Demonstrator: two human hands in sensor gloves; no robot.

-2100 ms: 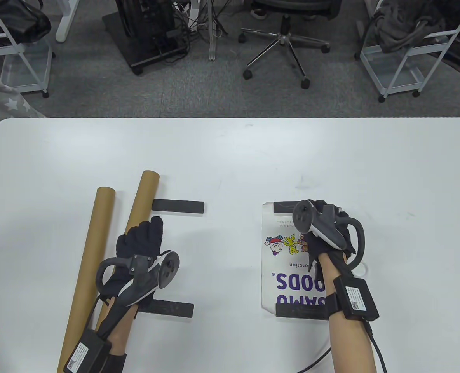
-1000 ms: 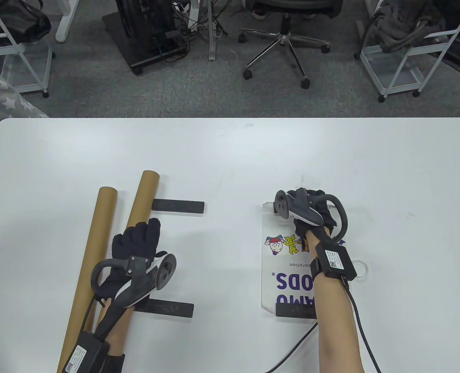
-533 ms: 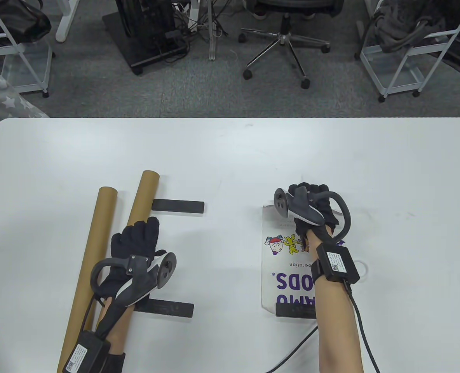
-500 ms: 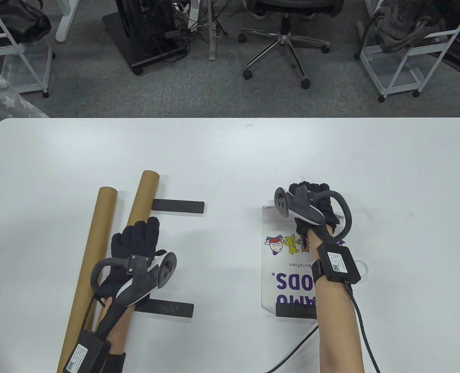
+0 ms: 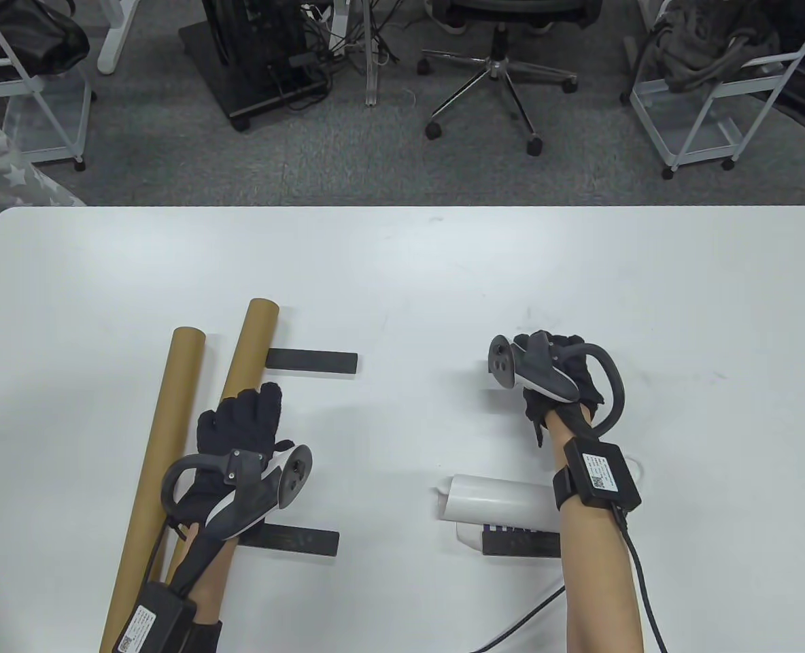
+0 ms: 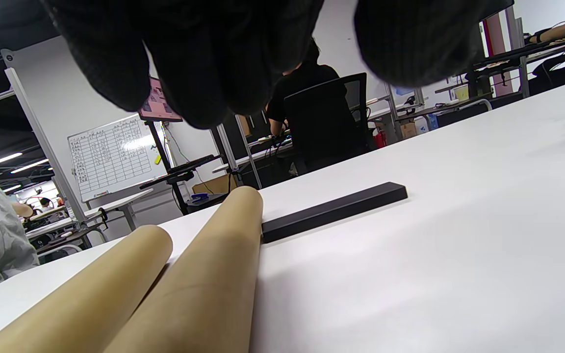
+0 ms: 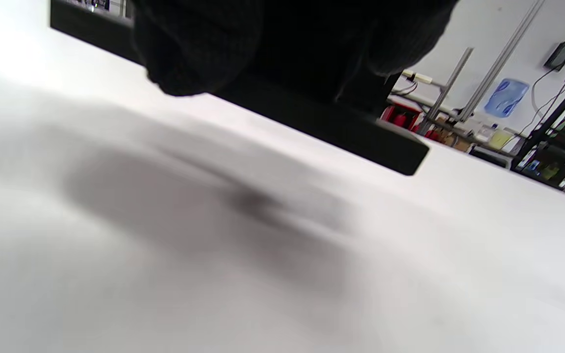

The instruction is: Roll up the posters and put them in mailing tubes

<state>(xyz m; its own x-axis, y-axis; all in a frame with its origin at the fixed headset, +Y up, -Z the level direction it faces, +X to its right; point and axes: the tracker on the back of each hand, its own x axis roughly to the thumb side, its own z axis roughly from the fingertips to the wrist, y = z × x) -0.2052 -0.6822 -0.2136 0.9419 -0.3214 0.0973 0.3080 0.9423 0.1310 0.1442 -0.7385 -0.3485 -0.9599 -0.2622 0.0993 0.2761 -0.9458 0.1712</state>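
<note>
my right hand (image 5: 557, 381) grips the far black bar (image 7: 312, 117), so the freed poster (image 5: 498, 500) lies curled against the near weight (image 5: 519, 544), while my left hand (image 5: 239, 435) rests flat, holding nothing.

Table view looks down; wrist views skim low, sharing the table (image 5: 402, 272).

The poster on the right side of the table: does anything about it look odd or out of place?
Yes. The poster has curled itself into a loose roll against the near black bar, which pins only its near edge. The far bar is off the paper, under the right hand, so the sheet lies unflattened.
</note>
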